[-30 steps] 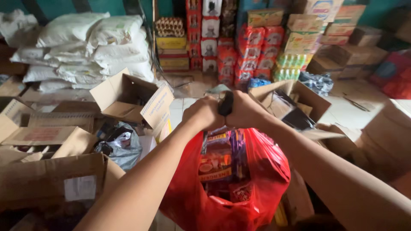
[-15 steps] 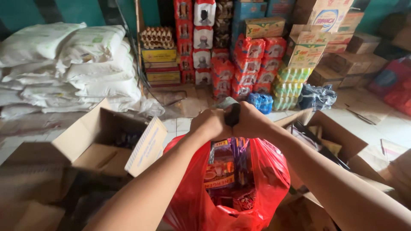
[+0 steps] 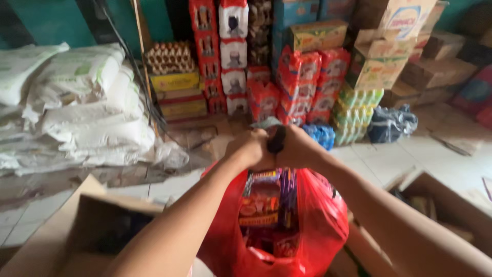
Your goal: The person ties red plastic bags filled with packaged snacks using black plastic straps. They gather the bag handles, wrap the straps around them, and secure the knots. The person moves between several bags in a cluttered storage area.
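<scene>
A red plastic bag (image 3: pixel 318 225) hangs in front of me, stuffed with colourful snack packets (image 3: pixel 264 205). My left hand (image 3: pixel 250 149) and my right hand (image 3: pixel 297 147) are pressed together at the top of the bag, both closed on its gathered handles. A small dark object (image 3: pixel 275 139) shows between the two hands; I cannot tell what it is. The bag hangs above the floor, between open cardboard boxes.
An open cardboard box (image 3: pixel 72 231) sits at lower left, another box (image 3: pixel 446 205) at lower right. White sacks (image 3: pixel 77 102) are piled at left. Stacked cartons, red packs (image 3: pixel 302 77) and egg trays (image 3: pixel 169 57) line the back wall. A dark plastic bag (image 3: pixel 392 123) lies on the tiled floor.
The view has tilted up and shifted, so the boxes slid down and left in frame. Both hands stay clasped on the bag's top, which has risen slightly.
</scene>
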